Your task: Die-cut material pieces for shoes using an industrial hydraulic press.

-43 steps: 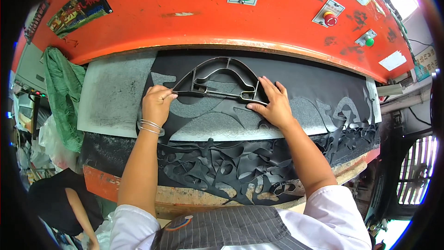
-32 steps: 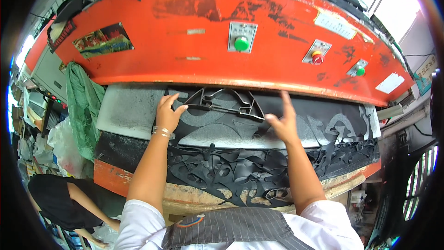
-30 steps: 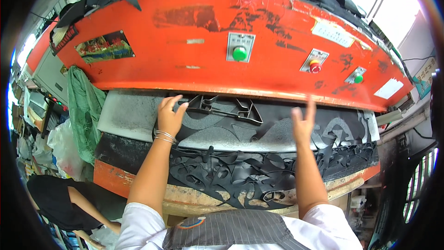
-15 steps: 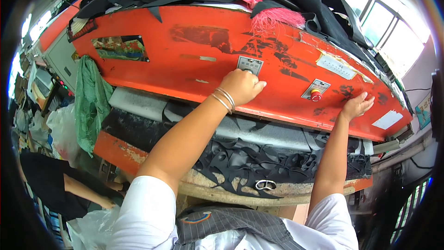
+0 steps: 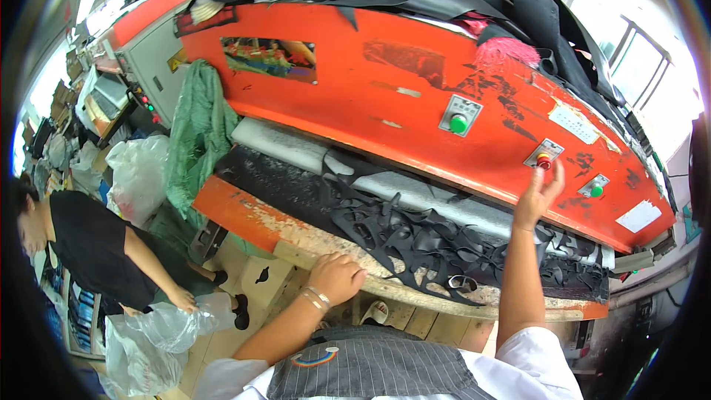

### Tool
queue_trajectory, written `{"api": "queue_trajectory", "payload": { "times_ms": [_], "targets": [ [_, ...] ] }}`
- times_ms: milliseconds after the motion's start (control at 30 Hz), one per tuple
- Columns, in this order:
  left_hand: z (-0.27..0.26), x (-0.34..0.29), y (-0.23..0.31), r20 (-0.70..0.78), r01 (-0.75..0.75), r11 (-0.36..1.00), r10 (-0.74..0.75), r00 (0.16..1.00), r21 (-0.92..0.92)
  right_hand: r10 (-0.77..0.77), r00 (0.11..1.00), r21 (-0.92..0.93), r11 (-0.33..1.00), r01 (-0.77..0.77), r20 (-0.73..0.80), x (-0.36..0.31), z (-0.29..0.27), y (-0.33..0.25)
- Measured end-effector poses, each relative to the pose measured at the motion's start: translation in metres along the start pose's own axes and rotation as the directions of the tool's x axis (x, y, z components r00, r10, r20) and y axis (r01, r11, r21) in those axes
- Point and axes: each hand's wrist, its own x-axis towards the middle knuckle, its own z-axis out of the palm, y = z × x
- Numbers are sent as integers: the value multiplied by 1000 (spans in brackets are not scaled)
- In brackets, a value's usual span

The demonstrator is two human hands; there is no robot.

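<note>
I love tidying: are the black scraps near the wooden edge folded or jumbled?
Jumbled: the black scraps curl and overlap, some across the wooden edge.

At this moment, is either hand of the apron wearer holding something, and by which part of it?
Nothing held shows in the left hand. The right hand is at the lower edge of the red button; whether it grips there cannot be told.

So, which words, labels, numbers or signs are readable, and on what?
Nothing is legible; marks too small or blurred:
Grey metal plate behind left green round button
Grey plate behind red round button
Grey plate behind right green round button
White rectangular paper label
Colourful rectangular picture panel
Yellow sign on grey cabinet
</note>
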Motion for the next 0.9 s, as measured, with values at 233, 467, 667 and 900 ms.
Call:
{"api": "queue_trajectory", "payload": {
  "times_ms": [233,467,667,900],
  "targets": [
    [21,-15,-11,-156,-5,998,15,988,64,-59,896,-115,986,122,441,-72,75,-74],
    [40,-34,-32,-152,-80,995,87,985,54,110,750,-439,862,254,652,-100,67,-7],
    [65,-49,-61,-41,-172,985,172,984,6,229,680,-586,729,354,697,-127,97,2],
    [89,-65,-98,-130,-272,922,244,961,-276,-3,776,-474,790,389,631,-157,92,-4]
  ]
}}
